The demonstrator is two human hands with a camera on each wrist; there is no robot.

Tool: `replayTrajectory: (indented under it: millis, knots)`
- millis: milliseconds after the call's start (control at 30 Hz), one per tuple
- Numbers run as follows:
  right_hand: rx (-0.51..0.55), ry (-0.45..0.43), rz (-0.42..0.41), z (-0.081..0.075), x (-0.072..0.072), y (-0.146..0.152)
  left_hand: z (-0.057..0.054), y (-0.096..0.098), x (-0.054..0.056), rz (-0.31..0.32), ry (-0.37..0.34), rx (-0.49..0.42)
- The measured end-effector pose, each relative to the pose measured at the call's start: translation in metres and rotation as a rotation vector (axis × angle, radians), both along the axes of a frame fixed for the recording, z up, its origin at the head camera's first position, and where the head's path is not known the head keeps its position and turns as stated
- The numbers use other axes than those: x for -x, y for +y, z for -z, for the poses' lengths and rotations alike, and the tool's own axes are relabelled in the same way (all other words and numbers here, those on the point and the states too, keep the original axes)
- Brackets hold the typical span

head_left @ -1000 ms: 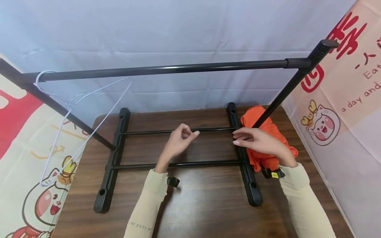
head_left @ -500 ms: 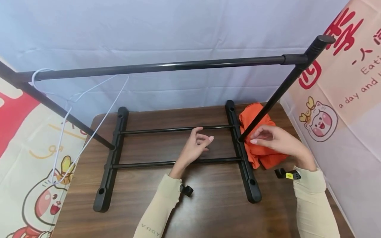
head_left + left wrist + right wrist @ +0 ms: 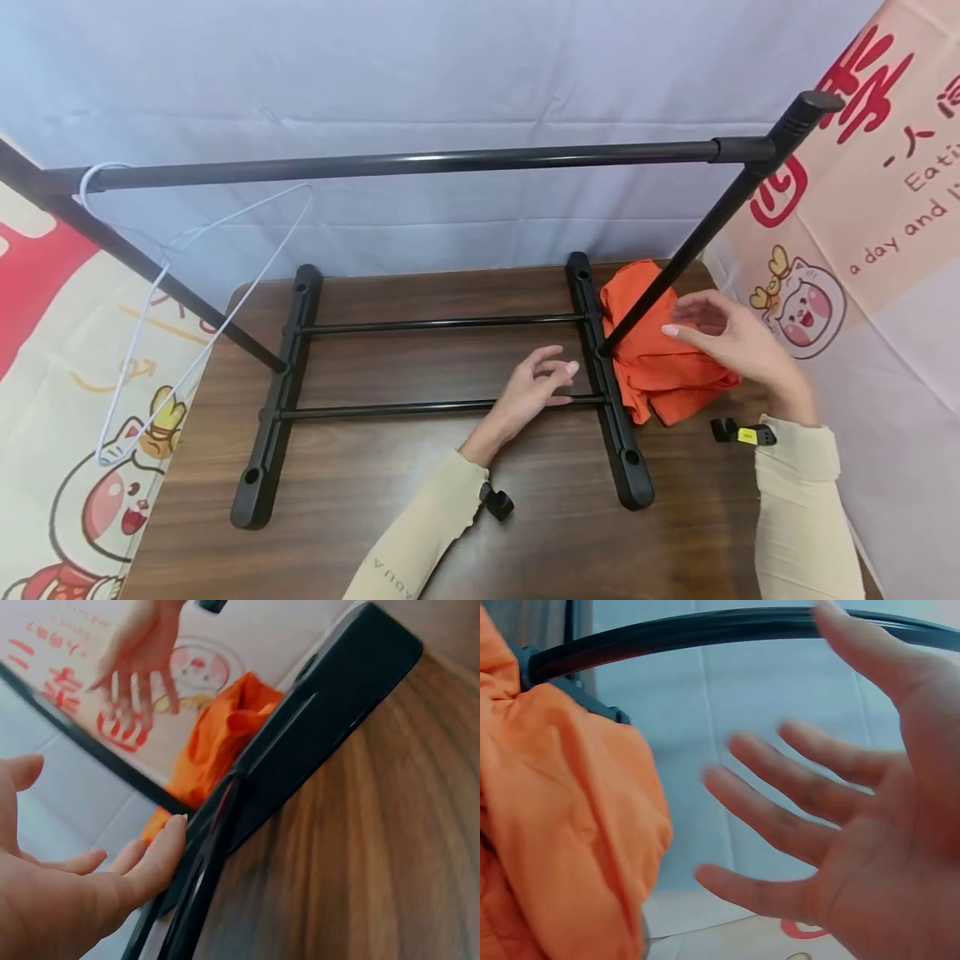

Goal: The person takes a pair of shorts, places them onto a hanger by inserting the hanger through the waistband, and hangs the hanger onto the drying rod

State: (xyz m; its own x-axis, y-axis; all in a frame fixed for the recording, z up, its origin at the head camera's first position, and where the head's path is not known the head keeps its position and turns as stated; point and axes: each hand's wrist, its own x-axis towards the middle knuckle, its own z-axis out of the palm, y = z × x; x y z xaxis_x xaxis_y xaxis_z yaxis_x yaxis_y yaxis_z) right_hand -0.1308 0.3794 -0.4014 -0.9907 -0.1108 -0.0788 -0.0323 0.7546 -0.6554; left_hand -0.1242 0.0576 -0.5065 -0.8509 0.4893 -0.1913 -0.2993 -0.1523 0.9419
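Observation:
A crumpled orange cloth [image 3: 667, 367] lies on the table outside the right foot of a black garment rack [image 3: 450, 160]. My right hand [image 3: 723, 333] hovers above the cloth's right side, fingers spread and holding nothing; the right wrist view shows a gap between the fingers and the orange fabric [image 3: 577, 817]. My left hand [image 3: 532, 387] is over the rack's front lower bar [image 3: 405, 409], near the right foot, its fingers loosely bent with nothing in them. On the left end of the top bar hangs a white wire hanger [image 3: 142, 333].
The rack's right foot bar [image 3: 618, 425] and slanted right post [image 3: 697, 233] stand between my hands. Its left foot bar [image 3: 273, 408] is on the table's left side. White and printed cloth backdrops [image 3: 907, 392] enclose the wooden table [image 3: 555, 533].
My right hand has moved rightward, away from the post, and over the cloth's right side. My left hand has moved right and nearer the front lower bar.

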Motion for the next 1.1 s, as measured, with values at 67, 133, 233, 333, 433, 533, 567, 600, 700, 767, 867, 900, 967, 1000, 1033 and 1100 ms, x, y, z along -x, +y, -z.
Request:
replayTrajectory:
  millis: [67,133,233,333,433,533,567,600,700,767,867,900,967,1000,1033,1100]
  knots:
    - [0.016,0.014,0.047,0.004,0.001,0.000,0.001,0.007,-0.002,-0.003,-0.024,-0.002]
    - [0.024,0.032,0.068,0.008,0.003,0.000,0.001,0.016,-0.004,-0.012,-0.053,-0.006]
    - [0.006,0.035,0.103,0.012,0.005,0.000,0.001,0.029,-0.006,-0.033,-0.079,-0.010]
    - [0.002,0.018,0.135,0.017,0.010,0.001,-0.001,0.041,-0.006,-0.040,-0.071,0.008]
    - [-0.004,-0.009,0.159,0.024,0.017,0.005,-0.005,0.055,-0.004,-0.034,-0.052,0.025]
    - [-0.024,-0.053,0.172,0.030,0.023,0.012,-0.007,0.069,-0.003,-0.034,-0.055,0.034]
    - [-0.029,-0.069,0.174,0.033,0.025,0.014,-0.007,0.074,-0.003,-0.038,-0.065,0.038]
    - [-0.033,-0.087,0.176,0.035,0.026,0.016,-0.008,0.078,-0.002,-0.041,-0.074,0.042]
    - [-0.041,-0.141,0.189,0.043,0.030,0.023,-0.009,0.088,-0.001,-0.038,-0.103,0.058]
    - [-0.045,-0.162,0.194,0.048,0.031,0.027,-0.011,0.092,0.001,-0.021,-0.111,0.070]
    - [-0.047,-0.176,0.205,0.056,0.035,0.031,-0.015,0.097,0.006,0.046,-0.112,0.095]
    - [-0.047,-0.181,0.211,0.059,0.037,0.032,-0.016,0.100,0.007,0.079,-0.108,0.097]
    - [-0.049,-0.193,0.223,0.067,0.040,0.034,-0.019,0.105,0.009,0.148,-0.082,0.105]
    - [-0.052,-0.201,0.228,0.071,0.042,0.035,-0.020,0.109,0.010,0.175,-0.074,0.114]
    - [-0.057,-0.209,0.231,0.075,0.043,0.035,-0.021,0.112,0.010,0.193,-0.069,0.124]
    - [-0.050,-0.232,0.231,0.082,0.044,0.036,-0.022,0.119,0.008,0.195,-0.078,0.165]
